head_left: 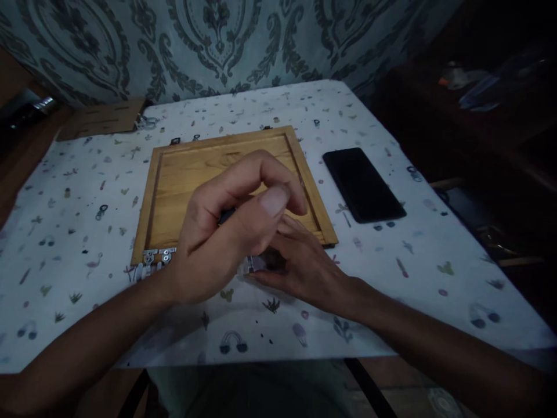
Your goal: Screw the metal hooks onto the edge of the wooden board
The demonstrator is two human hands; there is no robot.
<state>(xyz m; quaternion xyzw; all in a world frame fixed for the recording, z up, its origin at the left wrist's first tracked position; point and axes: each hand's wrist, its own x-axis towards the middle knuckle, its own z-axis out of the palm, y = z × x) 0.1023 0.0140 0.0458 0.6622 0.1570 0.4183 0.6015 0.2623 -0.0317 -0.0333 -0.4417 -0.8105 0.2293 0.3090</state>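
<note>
A framed wooden board (187,186) lies on the patterned tablecloth. Over its near part is my left hand (237,232), with thumb and forefinger curled together; whatever they pinch is too small or hidden to name. Below and to the right of it, my right hand (304,264) has its fingers around a small metal and clear piece (249,264) at the board's near edge. That piece is partly covered by both hands. Small metal clips (157,256) sit along the board's near left edge.
A black phone (364,184) lies right of the board. At the back left is a flat brown cardboard piece (102,119) with metal bits by its corner. The near edge of the table (304,348) runs in front of the person's lap.
</note>
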